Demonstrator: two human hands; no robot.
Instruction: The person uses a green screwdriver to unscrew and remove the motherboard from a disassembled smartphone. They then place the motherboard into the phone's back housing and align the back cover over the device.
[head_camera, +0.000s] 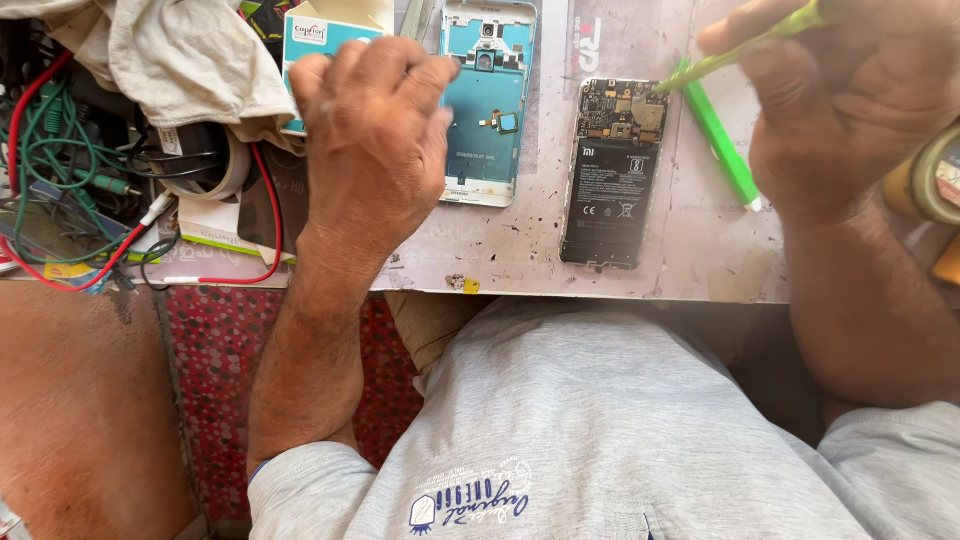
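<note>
Opened phone (612, 172) lies face down on the tabletop (700, 240), back cover off, battery and upper circuit board exposed. It sits right of centre, just below the right hand (850, 100).

Right hand's grip is closed around a thin green-yellow tool (745, 48); its tip touches the top right corner of the circuit board. Left hand (372, 130) is curled into a loose fist over the tabletop, well left of the phone. Can't tell whether it holds anything; fingers are turned away from the camera.

Step in hand, as it reads: working on the board, prying or probing at that corner. Next move likely calls for a light, steady tip on the board edge, and the left hand pinning the phone so it doesn't slide.

Nearby: the removed teal back cover (487, 100) lies just left of the phone, inner side up. A second green pen-shaped tool (722, 145) lies just right of the phone, slanted.

Surface: worn, pale, speckled with dark marks. Left end is cluttered: red and green wires (60, 160), a roll of tape (215, 170), a crumpled cloth (180, 50), a small teal box (325, 35). Person is seated in a grey shirt (560, 430); red patterned floor (215, 400) below the edge. The room beyond isn't in view.
</note>
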